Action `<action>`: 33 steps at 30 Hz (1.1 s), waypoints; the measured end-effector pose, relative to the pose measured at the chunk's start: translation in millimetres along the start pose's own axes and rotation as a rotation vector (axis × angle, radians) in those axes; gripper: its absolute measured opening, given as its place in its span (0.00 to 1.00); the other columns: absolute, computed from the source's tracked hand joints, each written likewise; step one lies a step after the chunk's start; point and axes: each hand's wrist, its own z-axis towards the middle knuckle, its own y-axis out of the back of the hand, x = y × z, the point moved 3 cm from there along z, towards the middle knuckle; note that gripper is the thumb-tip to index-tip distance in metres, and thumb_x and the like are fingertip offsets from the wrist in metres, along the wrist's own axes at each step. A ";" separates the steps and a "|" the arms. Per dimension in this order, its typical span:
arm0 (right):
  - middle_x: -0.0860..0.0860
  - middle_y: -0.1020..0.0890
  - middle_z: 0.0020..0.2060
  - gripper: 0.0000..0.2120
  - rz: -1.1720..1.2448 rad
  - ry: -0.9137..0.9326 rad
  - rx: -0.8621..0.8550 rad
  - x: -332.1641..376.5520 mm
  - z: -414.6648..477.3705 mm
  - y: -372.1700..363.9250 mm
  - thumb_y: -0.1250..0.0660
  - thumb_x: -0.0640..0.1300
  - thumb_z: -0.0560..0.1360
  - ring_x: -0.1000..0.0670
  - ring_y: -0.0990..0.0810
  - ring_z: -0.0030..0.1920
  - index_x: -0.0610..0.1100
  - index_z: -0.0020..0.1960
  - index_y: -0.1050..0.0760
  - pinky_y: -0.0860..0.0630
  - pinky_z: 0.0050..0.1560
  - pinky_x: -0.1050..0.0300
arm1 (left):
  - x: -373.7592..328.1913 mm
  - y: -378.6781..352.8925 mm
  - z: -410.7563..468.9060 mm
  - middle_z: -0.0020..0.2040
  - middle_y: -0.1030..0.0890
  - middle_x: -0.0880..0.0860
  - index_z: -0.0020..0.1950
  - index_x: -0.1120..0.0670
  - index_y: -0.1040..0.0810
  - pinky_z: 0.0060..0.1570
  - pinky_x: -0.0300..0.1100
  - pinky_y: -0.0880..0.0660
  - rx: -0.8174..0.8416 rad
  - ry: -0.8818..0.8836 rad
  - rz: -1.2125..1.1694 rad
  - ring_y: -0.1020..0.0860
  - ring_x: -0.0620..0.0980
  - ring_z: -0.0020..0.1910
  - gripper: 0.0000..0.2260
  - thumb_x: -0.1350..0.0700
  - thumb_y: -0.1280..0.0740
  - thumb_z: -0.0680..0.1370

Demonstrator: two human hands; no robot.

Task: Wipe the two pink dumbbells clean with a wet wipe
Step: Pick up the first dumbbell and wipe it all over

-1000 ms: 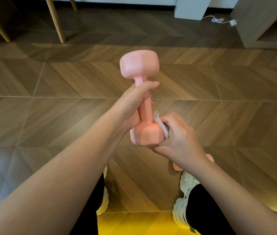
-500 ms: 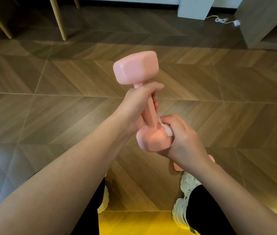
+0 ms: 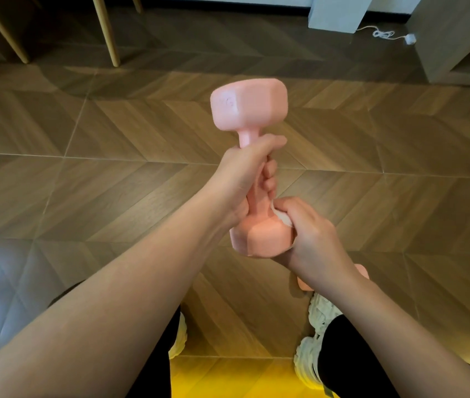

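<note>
A home room: chevron wood floor [image 3: 113, 182], wooden furniture legs [image 3: 107, 33] stand well left of a grey cabinet [image 3: 452, 38], white cable [image 3: 383, 34] beside it.

My left hand [image 3: 241, 179] grips the upright pink dumbbell [image 3: 252, 165] by its handle while my right hand [image 3: 307, 231] presses a white wet wipe [image 3: 284, 219] against its lower head.
</note>
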 end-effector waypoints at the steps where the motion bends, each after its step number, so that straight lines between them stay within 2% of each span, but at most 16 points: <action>1: 0.48 0.21 0.50 0.27 0.002 -0.008 0.001 0.0 0.0 -0.2 0.18 0.40 0.62 0.54 0.26 0.47 0.41 0.57 0.25 0.36 0.43 0.73 | -0.5 -1.1 -0.6 0.26 0.31 0.50 0.37 0.52 0.30 0.28 0.40 0.35 0.006 -0.020 0.022 0.34 0.47 0.25 0.12 0.56 0.31 0.77; 4: 0.49 0.21 0.50 0.24 -0.001 -0.048 0.001 -5.1 -1.0 -2.0 0.19 0.41 0.64 0.54 0.25 0.47 0.42 0.56 0.26 0.36 0.41 0.66 | 2.5 1.0 1.6 0.34 0.26 0.50 0.43 0.53 0.27 0.37 0.43 0.29 -0.027 -0.066 0.120 0.27 0.47 0.33 0.09 0.54 0.28 0.72; 6: 0.50 0.21 0.51 0.25 -0.003 -0.053 0.013 -8.0 -1.8 -2.8 0.19 0.40 0.64 0.54 0.25 0.48 0.42 0.57 0.26 0.34 0.41 0.68 | 4.1 4.3 3.3 0.36 0.27 0.49 0.45 0.52 0.26 0.42 0.47 0.29 -0.057 -0.031 0.129 0.27 0.47 0.36 0.09 0.54 0.27 0.72; 9: 0.51 0.21 0.52 0.25 0.021 -0.042 0.033 -5.0 -1.0 -1.6 0.20 0.37 0.63 0.56 0.25 0.49 0.41 0.57 0.24 0.35 0.47 0.77 | 3.3 6.9 3.0 0.30 0.28 0.50 0.39 0.54 0.28 0.36 0.45 0.30 -0.067 0.019 0.076 0.29 0.47 0.29 0.09 0.57 0.29 0.75; 11: 0.50 0.21 0.52 0.26 0.021 -0.028 0.025 -1.5 0.3 -0.1 0.20 0.36 0.63 0.56 0.25 0.50 0.40 0.58 0.24 0.35 0.48 0.76 | 1.3 8.4 2.6 0.27 0.29 0.49 0.35 0.54 0.29 0.31 0.42 0.32 -0.066 -0.001 0.046 0.32 0.46 0.26 0.12 0.58 0.30 0.76; 14: 0.53 0.21 0.50 0.25 0.005 -0.033 -0.018 -0.2 3.2 2.5 0.21 0.35 0.63 0.60 0.26 0.48 0.41 0.58 0.24 0.34 0.47 0.78 | 0.5 7.5 2.9 0.31 0.27 0.49 0.40 0.54 0.27 0.36 0.45 0.31 -0.069 -0.053 0.046 0.29 0.47 0.30 0.08 0.58 0.30 0.76; 17: 0.56 0.25 0.49 0.24 -0.001 -0.045 -0.027 -2.1 3.1 5.7 0.22 0.33 0.62 0.63 0.30 0.46 0.40 0.57 0.23 0.35 0.47 0.78 | 2.8 7.2 3.1 0.35 0.27 0.50 0.45 0.54 0.27 0.42 0.48 0.30 -0.101 -0.026 0.050 0.28 0.47 0.35 0.07 0.59 0.30 0.76; 19: 0.57 0.25 0.50 0.24 0.015 -0.063 0.012 -1.9 1.5 5.5 0.22 0.33 0.62 0.63 0.29 0.47 0.41 0.56 0.24 0.34 0.48 0.77 | 5.1 8.4 4.7 0.32 0.28 0.50 0.42 0.54 0.28 0.40 0.47 0.30 -0.107 -0.004 0.049 0.29 0.47 0.32 0.07 0.59 0.30 0.75; 22: 0.55 0.23 0.51 0.25 0.025 -0.049 0.070 0.5 0.5 3.6 0.21 0.35 0.61 0.59 0.26 0.48 0.41 0.56 0.24 0.35 0.49 0.77 | 4.8 5.2 3.5 0.26 0.31 0.49 0.35 0.53 0.29 0.29 0.40 0.34 -0.063 -0.009 0.060 0.33 0.46 0.25 0.12 0.59 0.30 0.76; 27: 0.53 0.21 0.53 0.27 0.059 -0.113 0.148 1.8 5.4 3.7 0.23 0.40 0.64 0.57 0.26 0.50 0.45 0.61 0.24 0.35 0.49 0.78 | 2.6 -3.3 1.2 0.23 0.36 0.48 0.29 0.51 0.32 0.24 0.37 0.39 0.005 -0.043 0.031 0.39 0.46 0.23 0.18 0.59 0.31 0.77; 29: 0.55 0.20 0.48 0.26 0.092 -0.134 0.189 3.5 6.5 5.0 0.23 0.40 0.63 0.59 0.26 0.47 0.51 0.59 0.24 0.34 0.46 0.76 | 2.8 -3.5 1.1 0.23 0.37 0.48 0.29 0.51 0.33 0.23 0.36 0.39 0.011 -0.051 0.017 0.39 0.46 0.23 0.18 0.60 0.31 0.77; 31: 0.59 0.23 0.40 0.25 0.137 -0.153 0.224 4.7 7.2 6.7 0.24 0.38 0.62 0.62 0.26 0.42 0.60 0.50 0.28 0.33 0.40 0.73 | 3.0 -5.7 -1.1 0.23 0.37 0.48 0.29 0.51 0.34 0.23 0.36 0.40 0.035 -0.034 0.023 0.40 0.46 0.23 0.18 0.59 0.32 0.77; 33: 0.61 0.24 0.37 0.25 0.168 -0.174 0.228 5.0 7.0 7.2 0.24 0.37 0.62 0.66 0.26 0.41 0.61 0.47 0.29 0.33 0.39 0.73 | 2.4 -7.4 -2.8 0.23 0.38 0.48 0.30 0.51 0.35 0.24 0.37 0.40 0.047 -0.026 0.029 0.40 0.47 0.23 0.18 0.59 0.33 0.78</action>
